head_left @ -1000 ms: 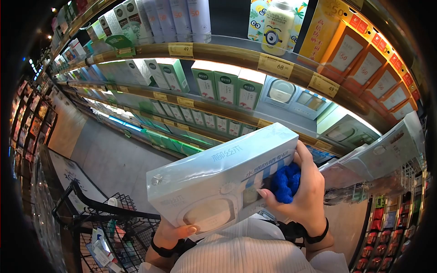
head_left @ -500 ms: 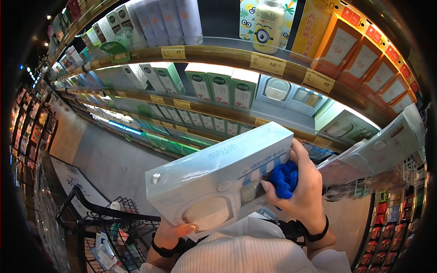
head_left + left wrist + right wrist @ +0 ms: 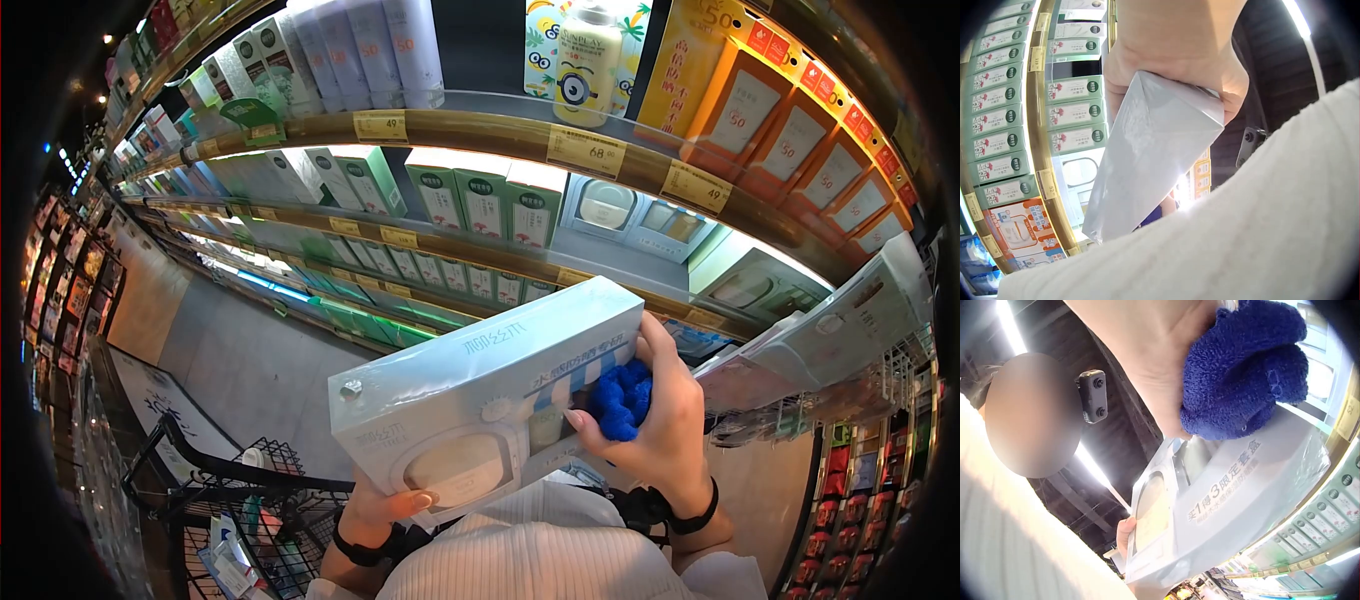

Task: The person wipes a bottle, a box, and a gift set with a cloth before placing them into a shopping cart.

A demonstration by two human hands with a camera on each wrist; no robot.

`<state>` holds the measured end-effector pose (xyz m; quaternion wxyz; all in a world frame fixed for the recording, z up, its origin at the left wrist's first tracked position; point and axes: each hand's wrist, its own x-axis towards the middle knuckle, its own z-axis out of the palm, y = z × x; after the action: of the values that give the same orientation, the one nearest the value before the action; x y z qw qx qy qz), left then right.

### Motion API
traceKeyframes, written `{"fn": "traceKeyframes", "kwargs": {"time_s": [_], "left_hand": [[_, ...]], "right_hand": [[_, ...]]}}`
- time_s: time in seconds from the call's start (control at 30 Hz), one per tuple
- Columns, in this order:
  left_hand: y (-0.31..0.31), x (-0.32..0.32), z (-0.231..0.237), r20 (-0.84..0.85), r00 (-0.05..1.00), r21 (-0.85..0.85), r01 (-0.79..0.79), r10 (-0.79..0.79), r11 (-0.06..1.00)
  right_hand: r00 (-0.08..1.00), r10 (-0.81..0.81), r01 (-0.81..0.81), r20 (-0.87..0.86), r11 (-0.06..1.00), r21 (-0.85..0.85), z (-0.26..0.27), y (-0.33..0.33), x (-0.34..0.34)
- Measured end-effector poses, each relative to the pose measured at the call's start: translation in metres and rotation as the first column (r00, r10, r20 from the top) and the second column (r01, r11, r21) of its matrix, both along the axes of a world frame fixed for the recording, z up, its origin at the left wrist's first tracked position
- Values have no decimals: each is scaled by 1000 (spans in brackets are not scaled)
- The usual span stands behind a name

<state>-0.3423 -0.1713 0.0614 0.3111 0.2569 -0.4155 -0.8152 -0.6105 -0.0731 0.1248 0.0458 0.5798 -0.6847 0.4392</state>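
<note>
Both hands hold a pale blue boxed sunscreen set, wrapped in shiny film, tilted with its right end higher. Windows in its front face show products inside. My left hand grips the lower left corner, thumb on the front; in the left wrist view the palm wraps the end of the box. At the other end, my right hand holds the box with its fingers behind the right edge. A fuzzy blue cloth is bunched between that palm and the box; it also shows large in the right wrist view.
Shelves in front carry green-and-white boxes, purple bottles and orange packs, with yellow price tags along the edges. A black wire cart with items stands at lower left. Hanging flat packs jut out at right.
The shelves have shifted slightly left and down in the head view. The box has moved only a little, and both hands keep the same hold on it.
</note>
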Motion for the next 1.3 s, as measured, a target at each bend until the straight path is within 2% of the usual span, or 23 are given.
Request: {"fn": "traceKeyframes", "kwargs": {"time_s": [0.4,0.5,0.57,0.7,0.77,0.8,0.9,0.93,1.0,1.03,1.1,1.2,1.27,1.3], "left_hand": [[-3,1,-5,-20,999,-21,37,-38,999],[3,-4,4,-21,1000,-4,-4,4,1000],[8,-9,13,68,995,57,-83,79,995],[6,-10,6,53,995,63,-90,86,994],[2,-7,-6,98,993,65,-71,64,995],[1,-9,-5,98,993,65,-71,65,995],[-2,-14,-5,75,992,65,-110,105,992],[-3,-13,-6,73,992,67,-108,103,992],[-4,-12,-9,72,992,69,-105,100,992],[-4,-12,-10,65,992,72,-117,112,991],[-5,-16,-9,57,991,73,-121,117,990],[-8,-19,-16,32,994,45,-103,102,994],[-16,-20,-36,-24,1000,-109,-5,3,994],[-14,-19,-34,-24,1000,-108,-5,3,994]], "right_hand": [[1000,5,-5,-8,1000,13,-2,-4,-2],[1000,0,0,-1,1000,4,-4,-5,-3],[999,-35,34,37,999,32,-7,-6,-3],[996,-17,16,90,1000,15,-10,-6,-7],[984,11,-5,180,999,-35,-11,-6,-11],[984,11,-5,179,999,-35,-10,-5,-13],[988,-29,59,153,978,-201,-2,1,-15],[982,-2,39,188,980,-196,0,6,-18],[906,118,-53,407,985,-166,7,11,-18],[906,115,-51,408,985,-167,7,12,-19],[778,292,-229,556,956,-183,7,14,-22],[776,344,-285,529,939,-192,6,14,-24],[764,355,-293,539,935,-200,6,15,-27],[752,367,-301,547,930,-209,6,16,-29]]}}
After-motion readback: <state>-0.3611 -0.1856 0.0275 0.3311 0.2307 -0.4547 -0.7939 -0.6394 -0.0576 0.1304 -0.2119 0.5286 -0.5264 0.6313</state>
